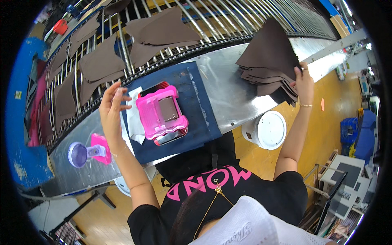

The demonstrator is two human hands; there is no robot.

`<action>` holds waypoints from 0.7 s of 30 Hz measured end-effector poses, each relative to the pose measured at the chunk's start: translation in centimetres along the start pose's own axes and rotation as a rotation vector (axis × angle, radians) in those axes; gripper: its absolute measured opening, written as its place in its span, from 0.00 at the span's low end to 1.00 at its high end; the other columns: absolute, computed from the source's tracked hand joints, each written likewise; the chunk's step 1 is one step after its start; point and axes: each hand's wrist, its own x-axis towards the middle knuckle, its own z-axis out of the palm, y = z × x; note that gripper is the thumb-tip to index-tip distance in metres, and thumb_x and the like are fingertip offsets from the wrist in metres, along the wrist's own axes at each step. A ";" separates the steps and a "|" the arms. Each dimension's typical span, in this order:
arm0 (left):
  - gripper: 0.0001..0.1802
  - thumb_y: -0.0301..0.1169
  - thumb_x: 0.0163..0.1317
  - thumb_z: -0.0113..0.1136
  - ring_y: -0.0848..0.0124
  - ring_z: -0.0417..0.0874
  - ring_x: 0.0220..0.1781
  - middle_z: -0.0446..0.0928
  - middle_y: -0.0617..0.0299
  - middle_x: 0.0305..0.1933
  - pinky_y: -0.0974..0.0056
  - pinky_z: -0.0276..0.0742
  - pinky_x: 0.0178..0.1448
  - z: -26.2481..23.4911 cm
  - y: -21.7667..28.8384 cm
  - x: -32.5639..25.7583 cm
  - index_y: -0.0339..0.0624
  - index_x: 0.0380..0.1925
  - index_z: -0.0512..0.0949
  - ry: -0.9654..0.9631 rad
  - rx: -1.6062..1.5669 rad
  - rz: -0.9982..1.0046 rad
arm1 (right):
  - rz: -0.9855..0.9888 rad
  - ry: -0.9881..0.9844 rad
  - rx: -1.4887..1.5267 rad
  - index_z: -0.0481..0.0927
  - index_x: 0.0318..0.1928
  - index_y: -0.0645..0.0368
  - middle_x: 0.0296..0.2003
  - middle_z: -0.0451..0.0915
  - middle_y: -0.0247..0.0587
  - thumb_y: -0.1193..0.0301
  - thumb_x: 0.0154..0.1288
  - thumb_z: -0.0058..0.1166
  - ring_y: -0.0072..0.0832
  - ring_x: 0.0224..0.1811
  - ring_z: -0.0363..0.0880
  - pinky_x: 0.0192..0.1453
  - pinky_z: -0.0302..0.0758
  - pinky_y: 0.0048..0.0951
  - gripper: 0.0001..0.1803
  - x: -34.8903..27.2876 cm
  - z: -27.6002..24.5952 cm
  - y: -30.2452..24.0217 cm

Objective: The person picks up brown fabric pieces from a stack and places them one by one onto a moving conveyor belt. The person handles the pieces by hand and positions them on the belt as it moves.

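Observation:
My right hand [304,85] is closed on the right edge of a stack of dark brown cut fabric pieces [269,57]. The stack fans out in layers on the metal table, its point toward the conveyor. My left hand [112,104] is raised beside the conveyor's edge, fingers apart and holding nothing. Just right of it, a pink plastic holder [152,113] with a small brown piece [168,109] on top rests on a dark blue mat [204,122]. White paper [134,118] lies partly under the holder.
A roller conveyor [212,24] runs along the far side, carrying several brown fabric pieces [102,63]. A small purple fan [77,154] on a pink base stands at the table's left. A white lidded bucket [269,130] is below the table's right edge. A blue frame [20,122] borders the far left.

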 end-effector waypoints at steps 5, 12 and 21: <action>0.21 0.33 0.64 0.59 0.67 0.77 0.54 0.76 0.54 0.51 0.64 0.72 0.60 1.7 1.6 1.5 0.36 0.55 0.73 -0.024 -0.087 0.186 | -0.273 -0.069 0.758 0.71 0.48 0.59 0.26 0.79 0.36 0.64 0.68 0.54 0.17 0.15 0.74 0.18 0.70 0.14 0.14 -2.4 -1.7 -7.8; 0.21 0.31 0.64 0.59 0.66 0.80 0.44 0.77 0.52 0.46 0.65 0.77 0.44 2.8 5.9 -1.3 0.35 0.54 0.70 -0.108 -0.157 0.276 | -0.389 -0.282 1.241 0.68 0.49 0.62 0.29 0.79 0.39 0.68 0.68 0.54 0.22 0.18 0.75 0.20 0.73 0.19 0.15 -7.9 2.2 -17.2; 0.12 0.32 0.62 0.62 0.76 0.75 0.16 0.75 0.60 0.17 0.76 0.67 0.22 -7.9 10.1 -6.5 0.34 0.39 0.78 0.477 0.344 0.372 | -0.839 -0.505 0.813 0.73 0.22 0.63 0.16 0.67 0.46 0.64 0.54 0.66 0.42 0.22 0.66 0.33 0.70 0.31 0.17 -12.8 11.2 -21.7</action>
